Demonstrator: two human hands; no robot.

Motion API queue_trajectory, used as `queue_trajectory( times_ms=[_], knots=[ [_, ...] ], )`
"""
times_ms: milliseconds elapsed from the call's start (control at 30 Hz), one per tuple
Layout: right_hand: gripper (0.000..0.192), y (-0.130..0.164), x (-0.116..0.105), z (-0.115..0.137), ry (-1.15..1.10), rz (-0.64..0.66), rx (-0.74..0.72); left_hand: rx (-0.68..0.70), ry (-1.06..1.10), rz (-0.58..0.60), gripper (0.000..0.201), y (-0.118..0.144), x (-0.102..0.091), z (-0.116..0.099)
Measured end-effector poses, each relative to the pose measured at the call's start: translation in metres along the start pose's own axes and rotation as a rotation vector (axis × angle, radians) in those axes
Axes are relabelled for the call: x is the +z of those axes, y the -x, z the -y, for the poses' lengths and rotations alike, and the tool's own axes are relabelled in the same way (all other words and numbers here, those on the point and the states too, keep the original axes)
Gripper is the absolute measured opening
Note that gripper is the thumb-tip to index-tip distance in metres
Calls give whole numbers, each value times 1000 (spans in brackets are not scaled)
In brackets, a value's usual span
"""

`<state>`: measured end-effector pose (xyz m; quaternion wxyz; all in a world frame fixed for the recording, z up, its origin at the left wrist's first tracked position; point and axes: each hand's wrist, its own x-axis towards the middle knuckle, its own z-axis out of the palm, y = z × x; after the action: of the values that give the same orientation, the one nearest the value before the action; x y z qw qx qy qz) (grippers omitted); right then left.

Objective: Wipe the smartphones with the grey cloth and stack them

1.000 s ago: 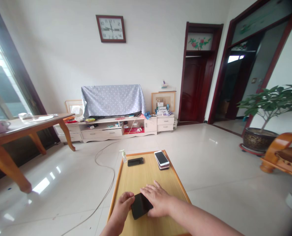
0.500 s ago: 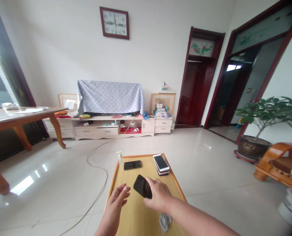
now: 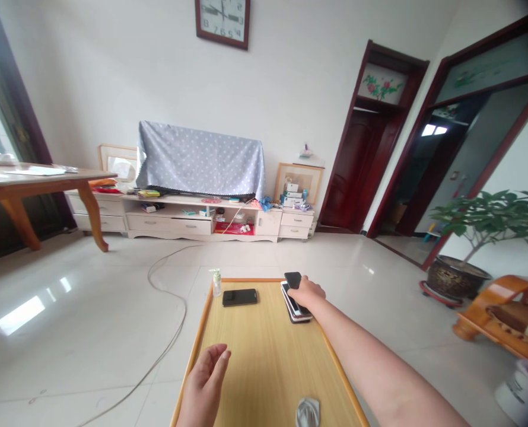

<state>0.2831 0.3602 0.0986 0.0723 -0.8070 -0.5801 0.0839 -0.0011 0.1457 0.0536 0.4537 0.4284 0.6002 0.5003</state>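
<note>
My right hand (image 3: 309, 293) grips a black smartphone (image 3: 293, 280) at the far right corner of the table (image 3: 255, 356). It holds this phone just over a stack of phones with a white-framed one (image 3: 287, 295) on top; whether they touch I cannot tell. My left hand (image 3: 205, 379) hovers above the table's near left side, fingers loosely curved and thumb apart, nothing in it. Another black smartphone (image 3: 239, 298) lies flat near the far edge. Beside it stands a small clear pump bottle (image 3: 216, 283). A crumpled grey cloth (image 3: 308, 413) lies at the near right.
Beyond the table, a low white cabinet (image 3: 170, 225) carries a cloth-covered object (image 3: 202, 160). A cable (image 3: 181, 320) runs over the tiled floor on the left. To the right are a potted plant (image 3: 457, 279), a wooden chair (image 3: 499, 308) and a white bucket (image 3: 524, 391).
My right hand has carried the black smartphone from mid-table forward and right to the phone stack. My left hand has stayed on the near left side, slightly lower. The view has shifted a little.
</note>
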Motion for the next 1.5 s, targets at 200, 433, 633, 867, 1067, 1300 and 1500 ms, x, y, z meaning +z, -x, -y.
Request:
queue_trajectory(
  times_ms=[200,433,633,867,1067,1300,1500],
  knots=[
    [69,-23,22,11,49,37,9,-5,-32,2,51,-7,0,1],
    [71,-25,39,12,76,52,-11,1,18,-6,48,-9,4,7],
    [71,-28,42,4,72,41,22,14,-4,21,46,-13,7,20],
    [79,-30,43,1,68,27,35,43,-41,32,45,-14,8,19],
    [81,-23,41,1,55,16,17,30,-34,34,46,-14,6,18],
    [83,-2,33,9,45,-100,-38,24,-65,30,44,-13,6,20],
    [59,25,43,40,-22,-194,-417,37,-120,89,42,-16,10,28]
  ],
)
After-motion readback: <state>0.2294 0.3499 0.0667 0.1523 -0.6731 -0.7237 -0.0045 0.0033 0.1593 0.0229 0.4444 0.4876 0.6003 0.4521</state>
